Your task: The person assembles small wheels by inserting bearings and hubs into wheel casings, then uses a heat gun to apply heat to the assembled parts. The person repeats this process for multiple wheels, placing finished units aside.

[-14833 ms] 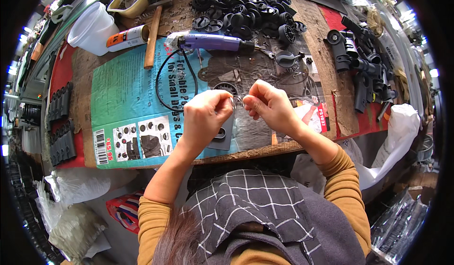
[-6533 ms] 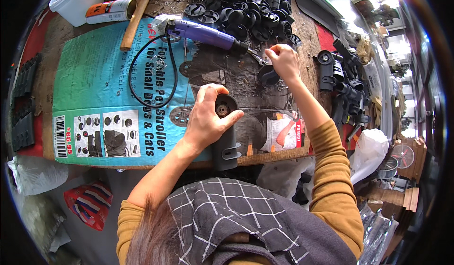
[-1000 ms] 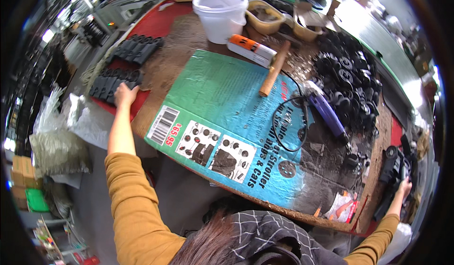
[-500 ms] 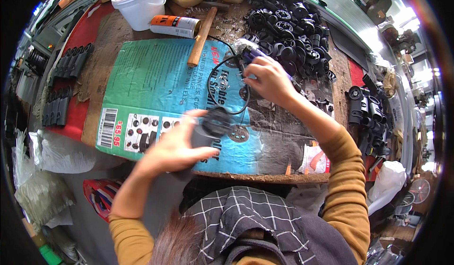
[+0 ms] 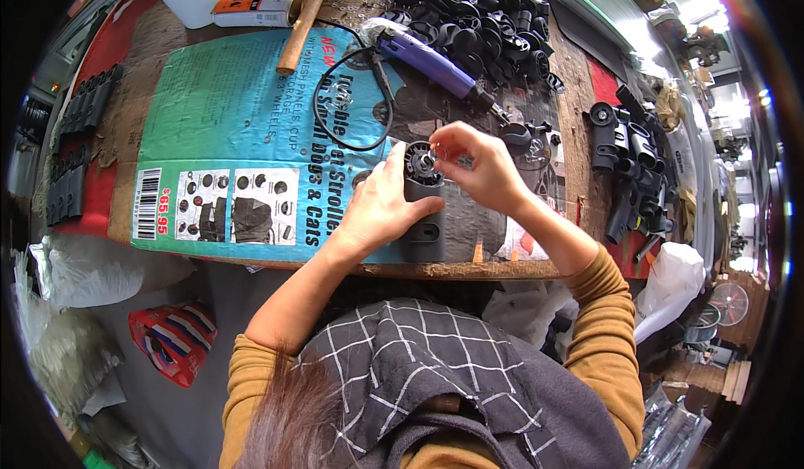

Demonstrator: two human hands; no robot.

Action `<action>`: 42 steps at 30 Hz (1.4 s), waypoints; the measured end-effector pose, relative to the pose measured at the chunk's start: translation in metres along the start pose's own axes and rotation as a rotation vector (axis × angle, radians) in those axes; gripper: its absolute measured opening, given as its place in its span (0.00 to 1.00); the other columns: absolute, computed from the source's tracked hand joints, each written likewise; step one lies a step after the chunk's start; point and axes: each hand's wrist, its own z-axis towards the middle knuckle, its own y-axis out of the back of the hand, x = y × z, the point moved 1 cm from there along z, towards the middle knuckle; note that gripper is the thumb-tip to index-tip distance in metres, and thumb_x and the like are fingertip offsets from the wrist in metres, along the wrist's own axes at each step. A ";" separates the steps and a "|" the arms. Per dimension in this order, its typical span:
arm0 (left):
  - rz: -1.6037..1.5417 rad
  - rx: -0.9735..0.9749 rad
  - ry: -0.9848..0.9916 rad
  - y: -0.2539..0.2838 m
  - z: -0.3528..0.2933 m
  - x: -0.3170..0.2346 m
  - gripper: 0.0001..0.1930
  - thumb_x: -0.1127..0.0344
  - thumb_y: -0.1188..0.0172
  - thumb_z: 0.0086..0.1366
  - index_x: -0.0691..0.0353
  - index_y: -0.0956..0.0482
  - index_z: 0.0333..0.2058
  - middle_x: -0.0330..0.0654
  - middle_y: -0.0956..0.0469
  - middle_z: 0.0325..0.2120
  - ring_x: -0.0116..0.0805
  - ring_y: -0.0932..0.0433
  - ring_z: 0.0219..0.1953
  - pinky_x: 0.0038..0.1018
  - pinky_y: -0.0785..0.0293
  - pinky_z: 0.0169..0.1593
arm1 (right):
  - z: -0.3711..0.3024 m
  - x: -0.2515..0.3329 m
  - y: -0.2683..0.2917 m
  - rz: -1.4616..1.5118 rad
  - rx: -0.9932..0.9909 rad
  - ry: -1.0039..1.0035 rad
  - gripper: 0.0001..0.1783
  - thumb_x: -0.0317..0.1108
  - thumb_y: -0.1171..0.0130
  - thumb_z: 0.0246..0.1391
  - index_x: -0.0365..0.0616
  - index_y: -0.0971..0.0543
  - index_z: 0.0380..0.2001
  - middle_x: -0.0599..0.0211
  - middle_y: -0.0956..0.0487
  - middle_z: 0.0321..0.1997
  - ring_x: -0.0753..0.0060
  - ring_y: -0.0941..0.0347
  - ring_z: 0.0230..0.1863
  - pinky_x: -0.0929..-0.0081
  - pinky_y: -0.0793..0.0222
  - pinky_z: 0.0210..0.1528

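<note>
Apparent step: handwork at the centre of a round black hub (image 5: 420,167). The left hand (image 5: 370,208) clasped the grey plastic fitting (image 5: 425,239) beneath it—thumb and fingers on opposite sides—on the desk's cardboard sheet (image 5: 205,113). The right hand (image 5: 484,169) hovered, fingertips nearly together; any pinched piece was indiscernible. The next move seemingly called for careful centring—the fitting held steady.

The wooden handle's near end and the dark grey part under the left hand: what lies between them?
In the head view, a black cable loop lies between the handle's near end and the dark grey part.
</note>
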 end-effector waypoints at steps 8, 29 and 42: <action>-0.069 0.039 0.062 0.001 0.004 -0.003 0.47 0.47 0.28 0.48 0.66 0.38 0.61 0.60 0.22 0.45 0.59 0.24 0.50 0.42 0.27 0.52 | -0.005 -0.008 -0.013 -0.160 0.000 0.166 0.13 0.26 0.38 0.47 0.41 0.24 0.38 0.57 0.22 0.36 0.51 0.24 0.39 0.63 0.27 0.42; -0.221 0.020 0.015 0.027 0.011 -0.001 0.44 0.47 0.34 0.60 0.71 0.42 0.64 0.38 0.26 0.21 0.29 0.25 0.25 0.27 0.28 0.34 | 0.154 -0.143 0.093 -0.492 -0.711 -0.065 0.12 0.37 0.36 0.50 0.43 0.18 0.35 0.59 0.17 0.33 0.60 0.20 0.35 0.66 0.25 0.42; -0.332 -0.031 -0.016 0.029 0.008 0.001 0.36 0.52 0.35 0.62 0.70 0.36 0.61 0.36 0.27 0.19 0.23 0.28 0.22 0.22 0.31 0.29 | 0.130 -0.175 0.148 -0.866 -0.178 -0.238 0.29 0.35 0.37 0.43 0.43 0.26 0.53 0.53 0.26 0.54 0.53 0.31 0.58 0.63 0.34 0.60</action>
